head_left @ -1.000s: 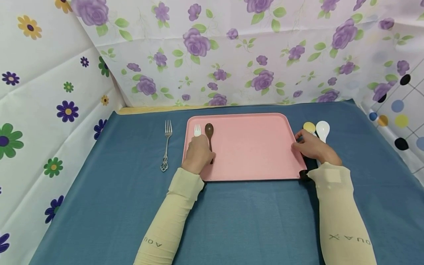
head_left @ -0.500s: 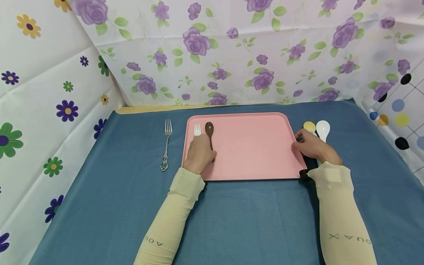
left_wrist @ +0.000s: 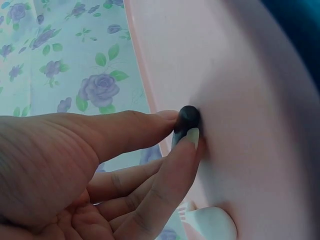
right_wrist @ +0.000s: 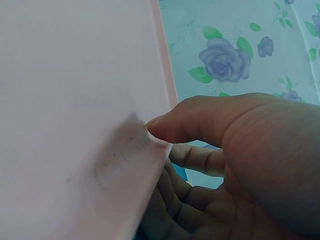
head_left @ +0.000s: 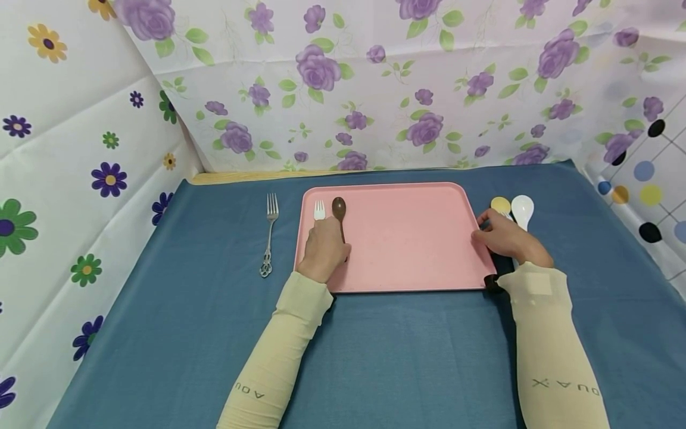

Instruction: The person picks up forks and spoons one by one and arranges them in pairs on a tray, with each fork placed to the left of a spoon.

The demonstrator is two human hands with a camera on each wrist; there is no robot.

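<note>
My left hand point(head_left: 324, 247) pinches the handle of a dark brown spoon point(head_left: 339, 208) between thumb and finger over the left part of a pink tray point(head_left: 407, 232). In the left wrist view the dark handle end point(left_wrist: 188, 118) shows between the fingertips. A white fork point(head_left: 320, 210) lies on the tray left of the spoon, its handle mostly hidden by the hand in the head view. At the tray's right edge, my right hand point(head_left: 506, 238) holds the rim, thumb on top and the other fingers at the side and below.
A silver fork point(head_left: 270, 235) with an ornate handle lies on the blue cloth point(head_left: 418, 357) left of the tray. Beyond the right hand are a white spoon point(head_left: 522, 210) and a yellow round-headed utensil point(head_left: 501, 205), partly hidden. A flowered curtain point(head_left: 375, 89) stands behind.
My left hand has shifted very slightly right and away from me, with the spoon's handle still pinched. The right hand and the tray look the same.
</note>
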